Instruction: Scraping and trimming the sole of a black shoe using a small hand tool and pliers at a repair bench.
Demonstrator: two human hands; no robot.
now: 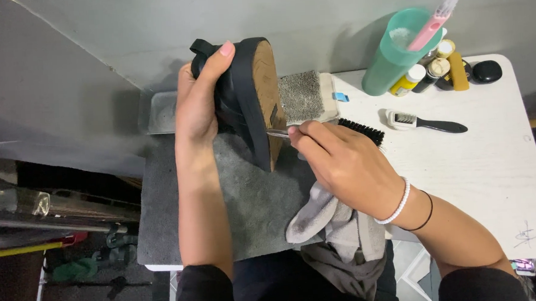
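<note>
Left hand (pixel 197 105) clamps black sandal (pixel 247 97) on edge, sole toward 3 o'clock, over grey mat (pixel 246 205). Right hand (pixel 341 162) pinches thin metal pick (pixel 277 133) at sole's edge. Step, likely: picking grit from sole. Next calls for short, steady strokes.

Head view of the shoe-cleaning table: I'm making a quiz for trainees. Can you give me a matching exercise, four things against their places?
Things:
1. black shoe
2. grey cloth
3. pink brush
4. black-handled brush

Places:
A. standing in the green cup
B. lying alone on the white table
C. held on edge by the left hand
D. under the right hand

Pairs: 1-C, 2-D, 3-A, 4-B
</note>
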